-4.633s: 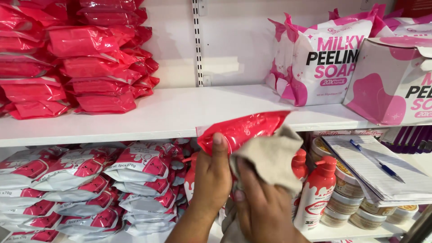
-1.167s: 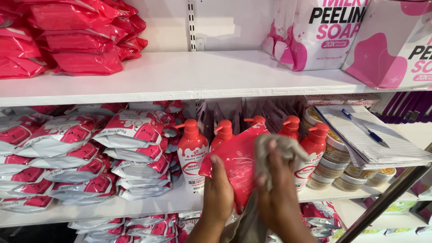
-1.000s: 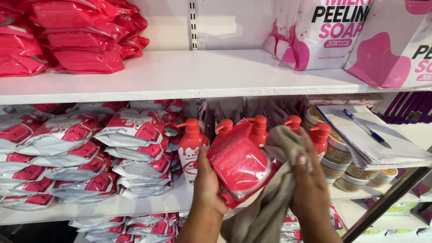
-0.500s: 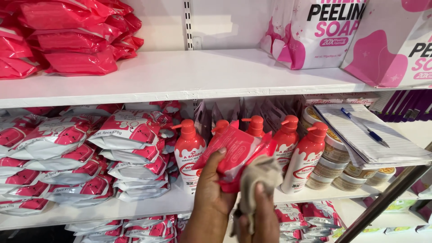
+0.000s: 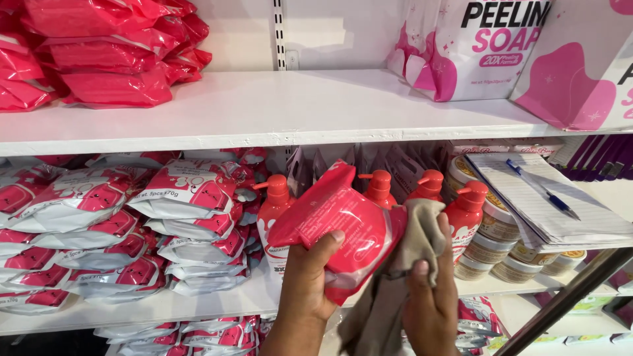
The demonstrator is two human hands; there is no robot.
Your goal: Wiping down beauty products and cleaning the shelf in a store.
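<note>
My left hand (image 5: 310, 283) grips a red plastic pouch (image 5: 339, 227) from below and holds it in front of the middle shelf. My right hand (image 5: 432, 303) clutches a beige cloth (image 5: 412, 264) and presses it against the pouch's right edge. The cloth hangs down between both wrists. Behind the pouch stand red pump bottles (image 5: 465, 214) on the middle shelf.
Stacks of red pouches (image 5: 112, 53) lie on the white upper shelf (image 5: 277, 109), with pink-and-white soap bags and boxes (image 5: 481, 49) at its right. White-and-pink packs (image 5: 178, 204) fill the middle shelf's left. Jars (image 5: 491, 240), papers and a blue pen (image 5: 544, 188) sit at right.
The pouch was lowered from the upper shelf's height to the middle shelf. Since a second ago it has been turned in my left hand while the cloth moved across it to its right edge.
</note>
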